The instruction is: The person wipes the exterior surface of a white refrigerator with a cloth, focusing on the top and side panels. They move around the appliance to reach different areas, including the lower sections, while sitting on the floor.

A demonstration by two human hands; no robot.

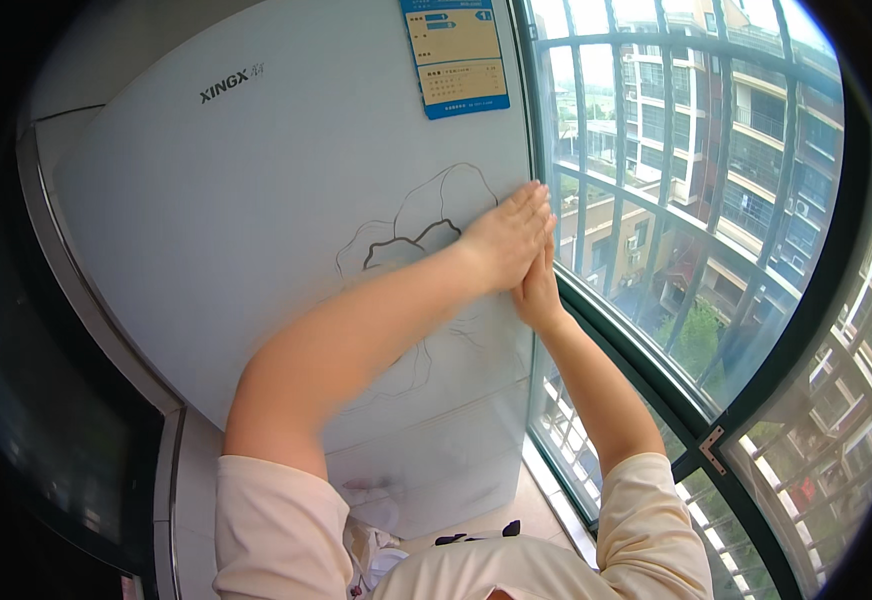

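Note:
A tall pale refrigerator with a floral line pattern fills the view before me. Near its right edge, beside the window frame, my two hands meet palm to palm, fingers pointing up. My left hand lies on the near side, reached by the arm from the left. My right hand is behind it, partly covered. Whether the fingertips touch the refrigerator's edge, I cannot tell. No object shows in either hand, though the space between the palms is hidden.
A green-framed window with bars outside runs along the right. A yellow and blue label is on the refrigerator's upper right. White bags or similar items lie low by its base. A tiled wall edge stands left.

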